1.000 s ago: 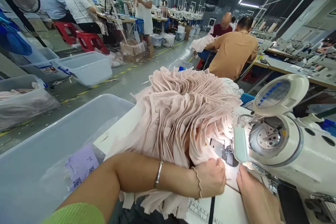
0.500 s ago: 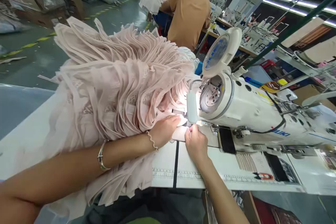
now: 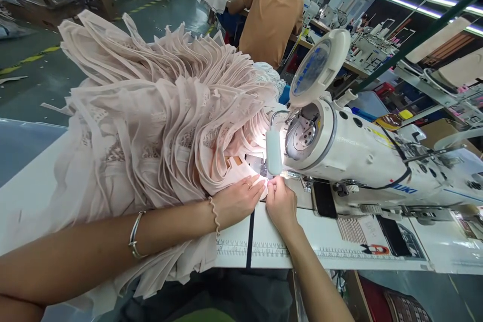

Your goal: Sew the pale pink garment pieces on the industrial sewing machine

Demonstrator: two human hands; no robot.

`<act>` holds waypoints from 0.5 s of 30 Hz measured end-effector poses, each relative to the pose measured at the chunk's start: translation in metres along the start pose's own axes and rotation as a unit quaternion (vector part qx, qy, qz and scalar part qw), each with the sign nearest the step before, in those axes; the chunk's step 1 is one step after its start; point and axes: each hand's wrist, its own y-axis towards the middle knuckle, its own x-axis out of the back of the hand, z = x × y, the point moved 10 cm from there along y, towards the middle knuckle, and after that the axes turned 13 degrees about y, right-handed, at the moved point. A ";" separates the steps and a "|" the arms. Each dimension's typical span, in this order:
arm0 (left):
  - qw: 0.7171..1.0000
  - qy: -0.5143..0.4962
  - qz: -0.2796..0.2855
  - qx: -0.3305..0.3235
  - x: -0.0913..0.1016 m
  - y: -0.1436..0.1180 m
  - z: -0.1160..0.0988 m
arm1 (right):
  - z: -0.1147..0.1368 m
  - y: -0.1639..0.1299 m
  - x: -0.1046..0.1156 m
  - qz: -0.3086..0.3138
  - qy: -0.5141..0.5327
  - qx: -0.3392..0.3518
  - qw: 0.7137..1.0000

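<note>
A big heap of pale pink fabric pieces (image 3: pixel 158 110) lies on the white sewing table (image 3: pixel 324 246), left of a white sewing machine (image 3: pixel 362 161). My left hand (image 3: pixel 237 201) rests flat on the front edge of one pink piece, just left of the lit needle area (image 3: pixel 264 168). My right hand (image 3: pixel 281 204) pinches the same piece's edge right beside it, fingertips almost touching the left hand. A bracelet and a bangle sit on my left forearm.
A person in an orange shirt (image 3: pixel 269 7) sits with their back to me at the table ahead. A clear plastic bin (image 3: pixel 22 146) stands at the left. Ruler markings (image 3: pixel 241 249) run along the table's front edge. More sewing stations fill the right background.
My view has swung right and down from the aisle to the machine. Both hands have drawn closer together at the needle, now pinching the fabric edge.
</note>
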 end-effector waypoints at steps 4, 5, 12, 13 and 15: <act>1.000 0.000 -0.010 -0.001 0.004 0.002 0.003 | 0.001 0.000 0.002 0.014 0.016 0.012 1.000; 1.000 -0.004 -0.011 -0.001 0.006 0.003 0.004 | 0.001 0.000 0.003 0.027 0.030 0.015 0.999; 0.998 -0.047 -0.003 -0.029 0.005 0.008 0.010 | 0.012 -0.011 0.017 0.092 0.104 0.170 0.976; 0.998 -0.050 -0.011 -0.030 0.005 0.008 0.010 | 0.014 -0.014 0.020 0.071 0.094 0.199 0.973; 0.997 -0.055 -0.035 -0.029 0.006 0.008 0.010 | 0.020 -0.020 0.021 0.042 0.072 0.244 0.966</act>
